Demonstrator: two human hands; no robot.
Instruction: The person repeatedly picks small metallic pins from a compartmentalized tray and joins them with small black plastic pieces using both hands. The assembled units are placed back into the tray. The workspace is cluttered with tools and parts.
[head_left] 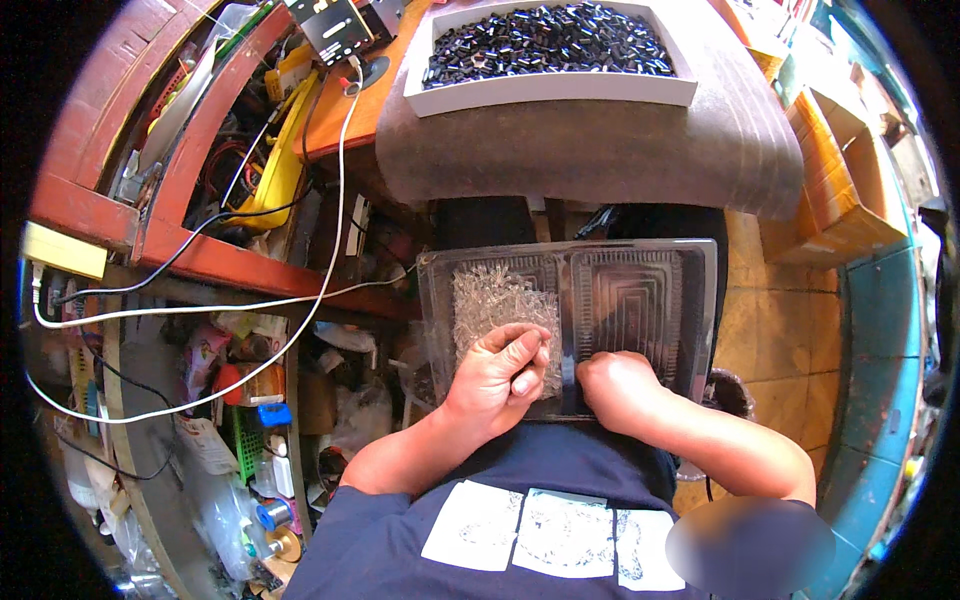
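Note:
A clear plastic clamshell tray [640, 262] lies open across my lap. Its left half holds a pile of small, clear, glittering pieces [490, 305], too fine to name. The right half shows only ridged plastic. My left hand [505, 375] is over the front of the pile, closed, with thumb pressed to curled fingers. Whatever it may pinch cannot be made out. Close to the tray's middle ridge, my right hand [615, 385] is closed in a fist over the front of the right half. Its fingertips are turned away, hiding any contents.
Ahead, a white box [550, 92] full of small black pieces sits on a table with a brown-grey mat [590, 150]. A cardboard box [845, 190] stands at right. White and black cables [335, 240] hang at left, before cluttered shelves [250, 400].

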